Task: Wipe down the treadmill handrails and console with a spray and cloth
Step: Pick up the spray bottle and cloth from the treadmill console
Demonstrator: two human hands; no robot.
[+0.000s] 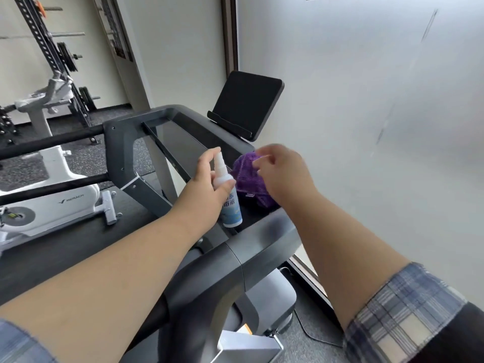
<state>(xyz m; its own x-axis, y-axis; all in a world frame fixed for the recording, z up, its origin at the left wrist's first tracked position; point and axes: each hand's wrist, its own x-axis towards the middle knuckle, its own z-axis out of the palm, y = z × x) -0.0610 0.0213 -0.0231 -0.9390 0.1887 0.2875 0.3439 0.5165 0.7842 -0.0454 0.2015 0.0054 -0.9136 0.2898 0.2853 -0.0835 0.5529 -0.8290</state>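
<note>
white exercise bike [49, 179], weight rack [60, 61], frosted window [366, 100]

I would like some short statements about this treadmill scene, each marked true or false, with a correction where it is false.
1. The left hand holds the small white spray bottle with a blue label. True.
2. The crumpled purple woven cloth lies on the floor. False: it rests on the dark grey treadmill console, under the right hand.
3. The black tablet-like screen on the console is dark. True.
4. The spray bottle lies flat on its side. False: it stands roughly upright, nozzle on top.
5. A white exercise bike stands to the left of the treadmill. True.
6. The right hand holds a second bottle. False: it is at the cloth.
</note>
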